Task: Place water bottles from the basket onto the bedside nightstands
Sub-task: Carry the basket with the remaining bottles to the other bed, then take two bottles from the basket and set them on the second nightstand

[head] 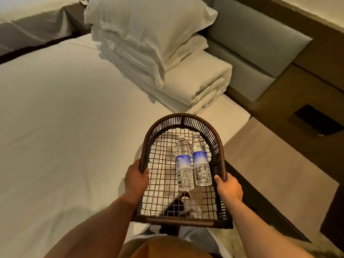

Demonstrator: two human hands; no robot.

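Observation:
I hold a dark brown wire basket point(183, 118) in front of me, over the edge of the bed. My left hand point(135, 178) grips its left rim and my right hand point(228, 189) grips its right rim. Two clear water bottles with blue labels lie side by side on the mesh floor: the left bottle point(183, 162) and the right bottle point(200, 159), caps pointing away from me. The brown nightstand point(275, 164) stands to the right of the basket, beside the bed.
A white-sheeted bed point(65, 127) fills the left. Stacked pillows point(149, 30) and a folded duvet point(201, 84) sit at its head, against a grey padded headboard point(256, 43). A dark panel point(316, 120) is set in the wood wall behind the nightstand. A second bed point(33, 21) lies far left.

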